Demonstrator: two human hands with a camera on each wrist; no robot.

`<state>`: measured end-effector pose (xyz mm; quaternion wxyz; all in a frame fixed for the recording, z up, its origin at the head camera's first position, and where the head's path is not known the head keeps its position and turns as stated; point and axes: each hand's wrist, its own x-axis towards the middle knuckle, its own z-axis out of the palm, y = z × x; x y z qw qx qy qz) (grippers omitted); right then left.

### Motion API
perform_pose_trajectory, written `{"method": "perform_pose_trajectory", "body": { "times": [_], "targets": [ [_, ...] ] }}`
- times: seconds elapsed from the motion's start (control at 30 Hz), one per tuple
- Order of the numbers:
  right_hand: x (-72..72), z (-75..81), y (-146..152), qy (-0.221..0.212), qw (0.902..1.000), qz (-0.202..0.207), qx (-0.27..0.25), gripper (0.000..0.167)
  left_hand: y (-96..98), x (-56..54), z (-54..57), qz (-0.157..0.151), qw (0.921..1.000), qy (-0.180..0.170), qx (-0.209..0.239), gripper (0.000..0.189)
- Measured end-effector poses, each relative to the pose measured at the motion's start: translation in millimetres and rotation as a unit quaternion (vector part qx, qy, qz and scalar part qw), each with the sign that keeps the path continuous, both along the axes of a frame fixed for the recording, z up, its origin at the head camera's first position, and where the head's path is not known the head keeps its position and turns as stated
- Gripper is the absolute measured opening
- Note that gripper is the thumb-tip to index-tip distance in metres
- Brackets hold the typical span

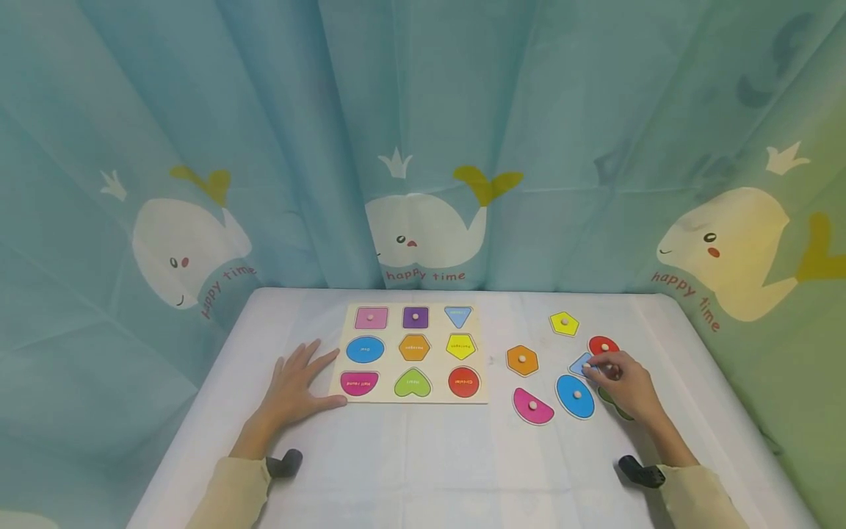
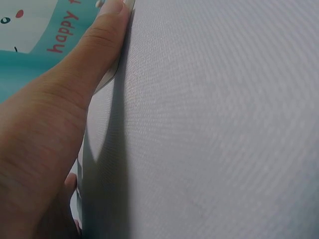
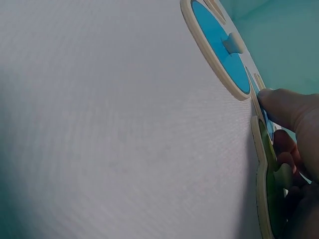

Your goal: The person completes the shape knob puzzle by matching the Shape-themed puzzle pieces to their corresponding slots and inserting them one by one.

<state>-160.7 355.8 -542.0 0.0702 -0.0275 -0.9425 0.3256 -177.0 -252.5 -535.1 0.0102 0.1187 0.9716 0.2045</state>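
Note:
My right hand (image 1: 624, 386) pinches the knob of a light blue triangle puzzle piece (image 1: 579, 364) among loose pieces on the right. Under that hand lies a green piece (image 3: 271, 184), partly hidden. A blue oval piece (image 1: 573, 400) is just in front of the triangle, and a red round piece (image 1: 600, 344) behind it. My left hand (image 1: 291, 393) spreads its fingers at the left edge of the wooden puzzle board (image 1: 390, 367), with the thumb on its near corner. A pink rectangle (image 1: 377, 321) and a purple square (image 1: 410, 323), both with knobs, sit in the board.
Between the board and my right hand lie an orange hexagon (image 1: 515, 361) and a magenta half round piece (image 1: 525, 400). A yellow pentagon (image 1: 558, 328) lies farther back. A whale-print curtain (image 1: 562, 242) hangs behind the white table (image 1: 423, 470).

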Motion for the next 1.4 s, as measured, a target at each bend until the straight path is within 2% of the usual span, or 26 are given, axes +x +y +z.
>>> {"method": "perform_pose_trajectory", "body": {
  "times": [0.43,0.67,0.77,1.03,1.27,1.4],
  "targets": [
    [1.0,2.9,-6.0,0.011,0.9998,-0.011,0.007,0.021,-0.5,0.1,-1.2,0.001,1.0,0.004,0.003,0.1],
    [-2.0,11.8,-11.6,0.032,0.9995,-0.006,0.007,0.02,-1.5,0.7,-5.2,0.004,1.0,0.004,0.0,0.101],
    [-6.8,18.8,-16.3,0.039,0.9992,-0.003,0.007,0.02,-1.4,1.5,-4.0,0.004,1.0,0.005,0.004,0.1],
    [-22.3,36.9,-36.5,0.022,0.9991,0.015,-0.034,0.022,-0.5,2.1,-2.3,0.001,1.0,0.006,0.001,0.1],
    [-38.1,43.3,-57.3,0.057,0.9972,0.034,-0.034,0.02,-0.2,2.3,-1.1,0.002,1.0,0.004,0.004,0.1],
    [-49.1,44.6,-71.4,0.05,0.9968,0.042,-0.048,0.02,0.9,3.3,1.1,0.001,1.0,0.005,0.003,0.1]
  ]
}}
